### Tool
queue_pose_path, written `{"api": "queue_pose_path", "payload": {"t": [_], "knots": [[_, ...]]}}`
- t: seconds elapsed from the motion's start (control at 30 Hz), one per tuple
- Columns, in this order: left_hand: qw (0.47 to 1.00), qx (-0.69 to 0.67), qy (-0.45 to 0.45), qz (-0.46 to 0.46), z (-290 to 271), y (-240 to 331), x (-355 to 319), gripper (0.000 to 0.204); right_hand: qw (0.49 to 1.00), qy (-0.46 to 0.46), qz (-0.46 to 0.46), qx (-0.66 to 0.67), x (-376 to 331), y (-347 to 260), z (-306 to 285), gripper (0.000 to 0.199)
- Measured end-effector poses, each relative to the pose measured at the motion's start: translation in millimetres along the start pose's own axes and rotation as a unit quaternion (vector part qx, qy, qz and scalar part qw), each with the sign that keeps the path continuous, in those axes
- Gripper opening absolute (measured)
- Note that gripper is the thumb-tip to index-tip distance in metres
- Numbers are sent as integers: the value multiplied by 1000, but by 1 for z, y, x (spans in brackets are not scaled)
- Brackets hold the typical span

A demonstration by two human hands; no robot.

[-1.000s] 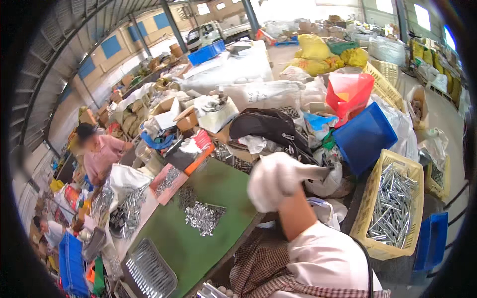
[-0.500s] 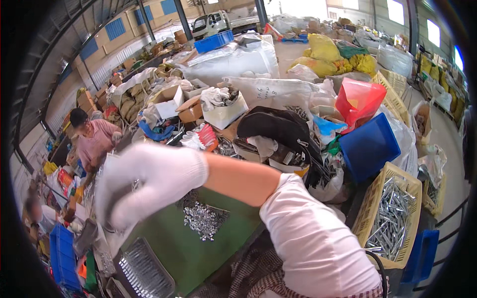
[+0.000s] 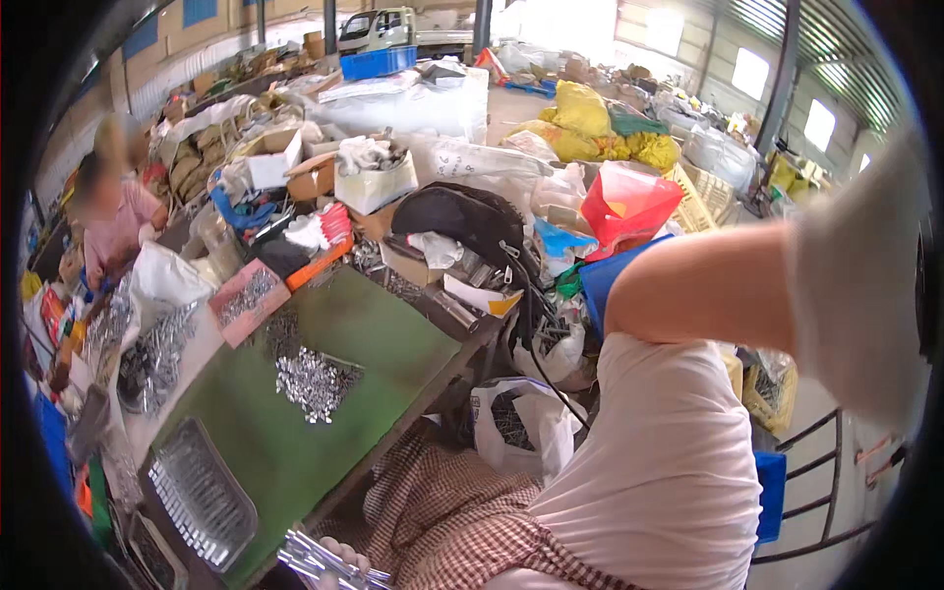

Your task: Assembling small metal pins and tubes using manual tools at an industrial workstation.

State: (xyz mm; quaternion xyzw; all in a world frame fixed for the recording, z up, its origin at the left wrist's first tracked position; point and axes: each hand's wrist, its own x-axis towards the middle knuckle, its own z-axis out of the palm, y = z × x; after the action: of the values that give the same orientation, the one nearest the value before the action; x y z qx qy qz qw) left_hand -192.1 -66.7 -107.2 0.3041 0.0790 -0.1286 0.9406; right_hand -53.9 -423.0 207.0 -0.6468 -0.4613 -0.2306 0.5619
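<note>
At the lower edge my left hand (image 3: 346, 558), in a pale glove, is closed round a bundle of shiny metal rods (image 3: 305, 557). My right hand (image 3: 865, 285), in a white glove, is raised at the far right, smeared by motion, its fingers not readable. The bare right forearm (image 3: 703, 290) bends up from a white sleeve (image 3: 659, 433). On the green tabletop (image 3: 364, 324) lies a heap of small shiny metal pieces (image 3: 315, 383). A clear plastic tray (image 3: 204, 495) with rows of metal parts rests at the table's near left.
Behind the table stand a pink box of small parts (image 3: 248, 298), a black bag (image 3: 462, 224) and a red plastic bag (image 3: 629, 206). A white bag of metal parts (image 3: 516, 423) sits beside my lap. At the left is another person (image 3: 118, 221).
My right hand has swung from over the left of the table to the far right, uncovering the pink box. The view has shifted, and my left hand with the rods now shows.
</note>
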Motion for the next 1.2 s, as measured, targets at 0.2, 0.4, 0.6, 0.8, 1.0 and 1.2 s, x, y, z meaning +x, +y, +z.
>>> {"api": "queue_pose_path", "payload": {"t": [0.2, 0.4, 0.6, 0.8, 1.0, 1.2], "knots": [[991, -44, -65, 110, -41, -14, -22, 52, 993, -42, 2, 110, -6, 28, 41, 29], [993, 21, 5, 118, -16, -10, -26, 79, 978, -62, -24, 196, 0, 42, 88, 30], [986, 36, 66, 147, -26, -6, -43, 75, 968, -114, -50, 220, 14, 45, 100, 30], [987, 46, 52, 143, -23, -6, -45, 66, 951, -173, -63, 249, 24, 51, 113, 31], [990, 22, 46, 133, -27, -10, -43, 64, 928, -204, -58, 305, 18, 76, 140, 32], [994, 25, 16, 104, -31, -9, -32, 70, 898, -224, -24, 377, -9, 106, 180, 32]]}}
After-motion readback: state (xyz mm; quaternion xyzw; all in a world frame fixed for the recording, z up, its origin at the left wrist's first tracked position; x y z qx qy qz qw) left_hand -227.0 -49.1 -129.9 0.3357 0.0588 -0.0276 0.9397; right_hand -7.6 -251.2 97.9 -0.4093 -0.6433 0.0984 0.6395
